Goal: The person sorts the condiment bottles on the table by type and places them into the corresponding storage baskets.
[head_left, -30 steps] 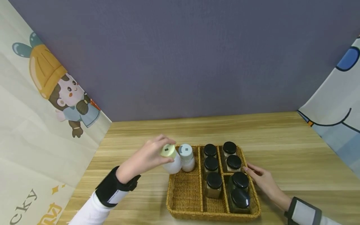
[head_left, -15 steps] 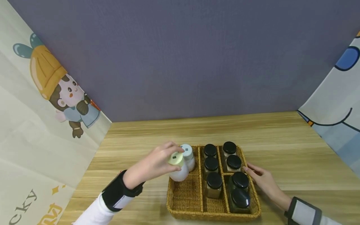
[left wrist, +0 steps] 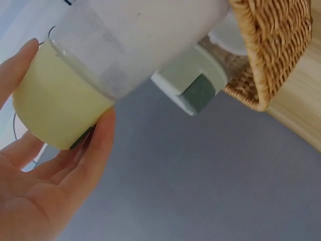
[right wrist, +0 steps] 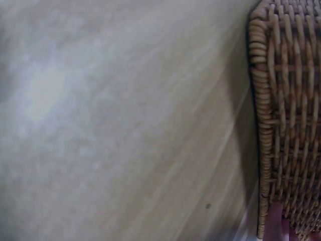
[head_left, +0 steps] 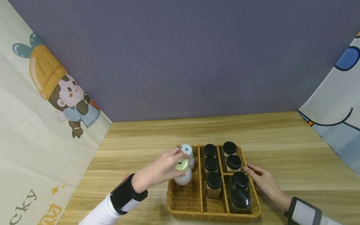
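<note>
My left hand (head_left: 166,167) pinches the pale yellow lid (left wrist: 57,95) of a seasoning jar (head_left: 184,178) with a whitish body, thumb on one side and fingers on the other. The jar is over the left compartment of a wicker basket (head_left: 187,195); whether its base touches the bottom is hidden. Just behind it in that compartment stands a similar jar with a pale blue-green lid (head_left: 186,150). My right hand (head_left: 262,178) holds the basket's right side at the rim, and its fingertips (right wrist: 273,226) show against the woven wall in the right wrist view.
Several black-lidded jars (head_left: 214,180) fill the middle and right compartments, split by woven dividers. The basket stands on a wooden table (head_left: 135,137) with a dark wall (head_left: 197,62) behind. Printed curtains (head_left: 42,150) hang at both sides.
My left hand has carried the yellow-lidded jar rightward and toward me, from the basket's left edge into the space before the blue-green-lidded jar. My right hand and the basket have stayed put.
</note>
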